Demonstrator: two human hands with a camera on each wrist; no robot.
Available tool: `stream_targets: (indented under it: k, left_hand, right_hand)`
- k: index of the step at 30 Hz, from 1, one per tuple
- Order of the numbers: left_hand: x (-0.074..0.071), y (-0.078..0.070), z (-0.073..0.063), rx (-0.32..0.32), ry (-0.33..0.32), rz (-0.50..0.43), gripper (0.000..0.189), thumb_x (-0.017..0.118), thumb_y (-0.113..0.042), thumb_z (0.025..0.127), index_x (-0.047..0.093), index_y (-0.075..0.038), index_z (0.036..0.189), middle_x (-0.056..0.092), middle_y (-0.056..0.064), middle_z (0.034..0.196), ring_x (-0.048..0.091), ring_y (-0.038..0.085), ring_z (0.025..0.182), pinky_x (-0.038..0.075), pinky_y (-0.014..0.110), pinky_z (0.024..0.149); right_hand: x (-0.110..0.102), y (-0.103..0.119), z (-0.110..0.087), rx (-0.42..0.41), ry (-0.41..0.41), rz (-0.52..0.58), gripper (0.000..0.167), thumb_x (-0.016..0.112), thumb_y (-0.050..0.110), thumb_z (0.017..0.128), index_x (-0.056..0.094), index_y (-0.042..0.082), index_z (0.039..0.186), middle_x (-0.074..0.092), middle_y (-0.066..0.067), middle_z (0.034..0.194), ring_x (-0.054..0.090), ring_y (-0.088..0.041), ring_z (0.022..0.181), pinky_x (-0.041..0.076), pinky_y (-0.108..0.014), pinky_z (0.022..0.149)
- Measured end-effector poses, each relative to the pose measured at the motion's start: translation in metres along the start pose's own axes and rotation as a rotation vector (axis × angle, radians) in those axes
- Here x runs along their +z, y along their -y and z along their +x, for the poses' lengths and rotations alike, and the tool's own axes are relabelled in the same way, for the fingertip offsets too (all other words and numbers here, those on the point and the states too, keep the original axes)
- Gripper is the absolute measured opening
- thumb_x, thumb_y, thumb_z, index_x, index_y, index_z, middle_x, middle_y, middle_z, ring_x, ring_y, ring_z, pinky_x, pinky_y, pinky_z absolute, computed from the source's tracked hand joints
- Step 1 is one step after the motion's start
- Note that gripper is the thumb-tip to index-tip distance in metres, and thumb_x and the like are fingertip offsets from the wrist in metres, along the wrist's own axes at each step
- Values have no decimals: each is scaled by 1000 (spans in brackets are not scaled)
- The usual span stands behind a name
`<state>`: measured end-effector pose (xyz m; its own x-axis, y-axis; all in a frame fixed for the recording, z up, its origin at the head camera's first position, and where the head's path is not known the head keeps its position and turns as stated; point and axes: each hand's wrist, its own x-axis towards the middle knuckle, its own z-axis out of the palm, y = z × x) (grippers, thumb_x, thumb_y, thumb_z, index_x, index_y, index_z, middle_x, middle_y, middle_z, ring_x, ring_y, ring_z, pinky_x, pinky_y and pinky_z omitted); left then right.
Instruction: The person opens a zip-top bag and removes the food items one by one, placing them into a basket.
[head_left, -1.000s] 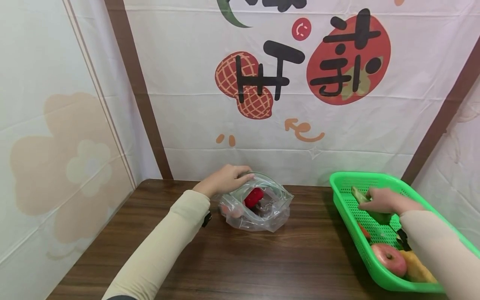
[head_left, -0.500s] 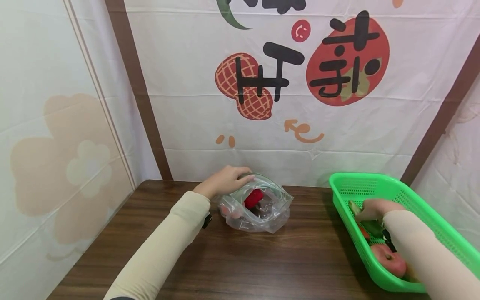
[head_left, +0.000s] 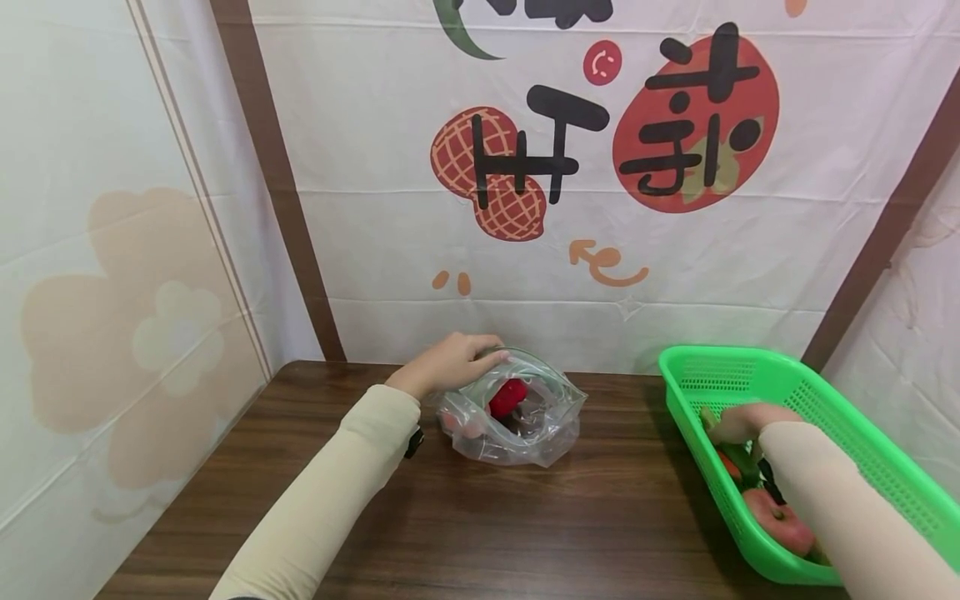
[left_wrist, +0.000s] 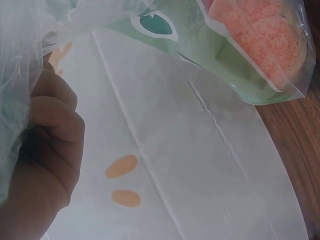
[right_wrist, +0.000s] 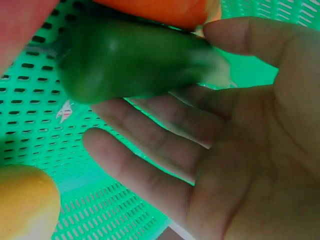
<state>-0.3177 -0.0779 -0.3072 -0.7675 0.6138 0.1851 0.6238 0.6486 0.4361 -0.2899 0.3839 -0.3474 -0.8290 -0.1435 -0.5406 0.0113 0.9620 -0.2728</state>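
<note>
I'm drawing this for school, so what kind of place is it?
Probably an indoor booth dressed up like a food stall or play kitchen. A wood-grain table stands before a creased cloth backdrop with a cartoon peanut, and a green basket holds an apple.

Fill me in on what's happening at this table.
A person is working with both hands. The left hand grips the rim of a clear plastic bag, which is open on the dark brown wooden table with a bright red item inside. The right hand is down in a green perforated plastic basket, its fingers at a glossy dark green vegetable, which is not yet lifted out. A pinkish-red round apple also lies in the basket.
</note>
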Motion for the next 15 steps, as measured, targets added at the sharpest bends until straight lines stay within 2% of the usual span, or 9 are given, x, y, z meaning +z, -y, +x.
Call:
stream_targets:
  k: [3, 7, 10, 15]
  left_hand:
    - [1, 1, 0, -6, -1, 0, 40, 51, -40, 105, 62, -14, 133, 67, 0, 121, 61, 16, 113, 46, 42, 101]
    - [1, 2, 0, -12, 3, 0, 42, 51, -40, 105, 61, -13, 136, 65, 2, 126, 60, 18, 118, 45, 43, 102]
    - [1, 2, 1, -18, 6, -2, 44, 51, -41, 105, 60, -13, 137, 65, 2, 128, 59, 18, 119, 44, 43, 103]
    - [-1, 2, 0, -32, 13, -7, 47, 52, -45, 104, 59, -13, 139, 64, 2, 128, 59, 18, 118, 45, 43, 102]
  right_hand:
    - [1, -2, -2, 16, 16, 18, 37, 47, 28, 102, 60, -3, 87, 59, -22, 102, 63, -26, 83, 56, -40, 69]
    - [2, -4, -5, 29, 23, -34, 55, 38, 36, 105, 66, 6, 69, 63, -11, 88, 64, -22, 73, 54, -35, 66]
    - [1, -4, -4, 18, 23, -49, 58, 35, 38, 107, 66, 4, 71, 64, -14, 91, 64, -24, 75, 55, -37, 68]
    - [-5, 0, -6, -18, -21, -74, 55, 39, 37, 107, 61, -12, 101, 62, -27, 103, 65, -30, 79, 56, -43, 73]
